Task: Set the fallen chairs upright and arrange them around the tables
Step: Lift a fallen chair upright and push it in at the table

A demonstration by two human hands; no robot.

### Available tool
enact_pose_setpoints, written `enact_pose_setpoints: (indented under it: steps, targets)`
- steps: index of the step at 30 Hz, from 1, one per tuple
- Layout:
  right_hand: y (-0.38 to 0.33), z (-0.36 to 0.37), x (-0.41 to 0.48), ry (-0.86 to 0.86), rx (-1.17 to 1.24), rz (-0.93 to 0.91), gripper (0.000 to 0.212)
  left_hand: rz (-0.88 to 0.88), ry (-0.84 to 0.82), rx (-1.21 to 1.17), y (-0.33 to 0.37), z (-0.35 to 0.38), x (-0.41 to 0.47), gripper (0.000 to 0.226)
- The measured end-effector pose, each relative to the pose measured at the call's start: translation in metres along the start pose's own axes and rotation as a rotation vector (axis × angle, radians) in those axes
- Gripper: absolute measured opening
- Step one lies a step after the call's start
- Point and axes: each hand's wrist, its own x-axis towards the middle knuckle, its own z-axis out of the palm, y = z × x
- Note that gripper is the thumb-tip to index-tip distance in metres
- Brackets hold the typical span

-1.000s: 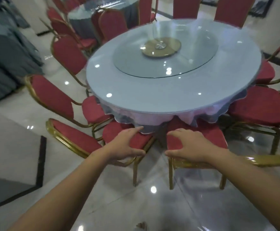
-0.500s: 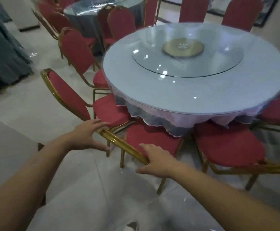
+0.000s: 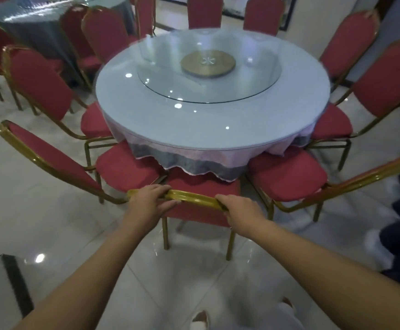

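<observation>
From the head view, both hands are on the one chair (image 3: 201, 186). The left hand (image 3: 150, 202) has the left end of its gold top rail (image 3: 192, 197); the fingers (image 3: 161, 189) are curled over the top with the thumb underneath on the near side, wrapped tight round the tube. The right hand (image 3: 240, 210) takes the right end the same way, its fingers (image 3: 222, 198) hooked over the bar with no gap showing.

The rail runs crosswise from one set of fingers to the other, dipping a touch toward the right hand. The chair stands upright on its legs. Its back is on the knuckle side, nearest the person, and its red seat points straight ahead past the fingertips at the round surface (image 3: 218, 129). The seat's front edge sits under the hanging tablecloth (image 3: 194, 163).

Just outside the left fingers is another red chair (image 3: 51, 158), upright, with its seat angled in toward the same surface. Just outside the right fingers stands a matching one (image 3: 289, 177), also seat-in. Well beyond the fingertips more red chairs ring the far rim.

A glass turntable (image 3: 253, 86) lies on the middle of the surface. Far off beyond the left hand there's a second table (image 3: 39, 27) in a dark cloth. Below the wrists there is only glossy tiled floor (image 3: 51, 222).
</observation>
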Motion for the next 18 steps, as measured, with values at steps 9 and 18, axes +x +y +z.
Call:
enact_pose_setpoints:
  steps: [9,18]
  targets:
    - [0.052,-0.025,0.001,0.036,0.051,0.098,0.03,-0.058,-0.002,0.092,0.052,0.025,0.019,0.063]
    - [0.212,-0.091,-0.089,0.22,0.249,0.126,0.058,0.243,-0.137,0.009,0.225,0.088,0.058,0.063]
